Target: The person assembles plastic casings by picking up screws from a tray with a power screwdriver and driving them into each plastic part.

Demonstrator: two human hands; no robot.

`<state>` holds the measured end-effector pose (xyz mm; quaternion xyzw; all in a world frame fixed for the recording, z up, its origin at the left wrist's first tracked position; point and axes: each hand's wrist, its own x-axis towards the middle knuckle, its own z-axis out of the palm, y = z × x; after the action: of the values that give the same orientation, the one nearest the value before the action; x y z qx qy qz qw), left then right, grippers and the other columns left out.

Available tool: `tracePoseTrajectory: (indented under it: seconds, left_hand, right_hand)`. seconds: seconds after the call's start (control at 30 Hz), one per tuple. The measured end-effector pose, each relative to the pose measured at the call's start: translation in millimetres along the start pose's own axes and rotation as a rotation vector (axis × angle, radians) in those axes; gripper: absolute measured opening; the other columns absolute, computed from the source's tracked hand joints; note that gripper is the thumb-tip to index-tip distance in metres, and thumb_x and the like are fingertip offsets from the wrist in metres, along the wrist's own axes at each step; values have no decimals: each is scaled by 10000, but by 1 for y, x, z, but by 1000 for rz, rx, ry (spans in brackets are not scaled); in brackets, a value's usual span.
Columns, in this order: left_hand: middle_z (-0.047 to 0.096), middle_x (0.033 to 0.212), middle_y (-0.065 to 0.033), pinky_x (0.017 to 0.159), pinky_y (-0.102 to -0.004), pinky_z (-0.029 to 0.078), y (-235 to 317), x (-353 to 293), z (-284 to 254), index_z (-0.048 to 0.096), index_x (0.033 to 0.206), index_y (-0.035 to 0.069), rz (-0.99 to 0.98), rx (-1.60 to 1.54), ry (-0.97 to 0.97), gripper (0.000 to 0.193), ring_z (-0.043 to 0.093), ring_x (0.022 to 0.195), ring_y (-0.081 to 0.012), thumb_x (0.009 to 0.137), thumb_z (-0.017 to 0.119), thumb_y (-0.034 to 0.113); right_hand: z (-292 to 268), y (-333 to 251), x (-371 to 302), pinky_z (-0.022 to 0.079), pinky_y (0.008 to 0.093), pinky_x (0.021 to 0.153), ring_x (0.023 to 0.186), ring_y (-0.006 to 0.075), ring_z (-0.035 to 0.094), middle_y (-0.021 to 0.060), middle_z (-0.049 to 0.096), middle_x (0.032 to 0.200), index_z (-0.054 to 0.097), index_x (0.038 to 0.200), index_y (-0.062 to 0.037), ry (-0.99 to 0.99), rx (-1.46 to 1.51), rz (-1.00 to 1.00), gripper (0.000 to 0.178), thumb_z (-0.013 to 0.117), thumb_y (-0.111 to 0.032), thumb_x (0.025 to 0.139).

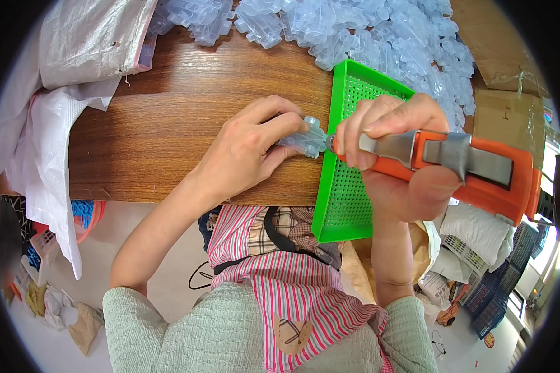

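Note:
My left hand pinches a small clear bluish plastic part between thumb and fingers, just above the wooden table. The part has short tube-like stubs. My right hand is wrapped round an orange and silver power screwdriver, held nearly level with its narrow tip toward the left. That tip meets or nearly meets the right end of the part; contact I cannot tell. Beneath the tool and right hand lies a green perforated tray, its left rim beside the part. My right hand hides some of the tray.
A big heap of similar clear plastic parts covers the table's far side. White woven sacks lie at the left of the brown wooden table. Cardboard boxes stand at the right. A paper bag is below the tray.

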<state>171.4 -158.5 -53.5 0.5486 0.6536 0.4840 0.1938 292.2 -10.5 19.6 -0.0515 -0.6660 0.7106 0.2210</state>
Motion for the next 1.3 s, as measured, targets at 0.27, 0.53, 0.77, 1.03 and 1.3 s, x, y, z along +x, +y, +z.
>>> tracePoseTrajectory:
  seconds: [0.27,0.53,0.77,1.03,1.3]
  left_hand:
    - [613,1116,-107,871,-390,503,-7,12,-10,629,1000,49,65,11,-117,288,584,1059,-328,724,690,-2]
    - [558,1309,-84,1144,-462,227,15,18,-30,535,1254,93,77,164,-172,564,373,1327,-340,716,642,-35]
    - [554,802,-68,546,-263,435,37,2,-17,522,980,3,-549,-20,-29,204,536,654,-130,907,616,169]
    - [561,580,-18,421,-219,441,33,8,-5,553,805,4,-753,-222,-120,318,551,488,-67,967,575,277]
    - [602,622,-62,453,-246,500,27,10,0,591,854,-46,-803,-529,-98,275,596,509,-101,957,568,208]
  right_hand:
    - [11,-10,-1,443,306,553,615,158,524,43,534,696,545,1000,-5,80,-89,108,697,584,-676,815]
    - [-15,-16,-9,454,321,523,586,175,529,53,515,655,534,1001,15,206,5,-35,713,448,-683,882]
    - [-8,1,-11,453,339,507,577,182,520,46,481,630,522,984,0,256,-113,-58,652,485,-643,881]
    - [-7,7,-12,451,340,513,572,176,513,46,476,627,521,976,-15,236,-64,-35,637,504,-643,870]
    - [-4,0,-8,450,335,538,597,174,517,52,512,666,538,1015,-14,192,-75,-14,662,524,-657,854]
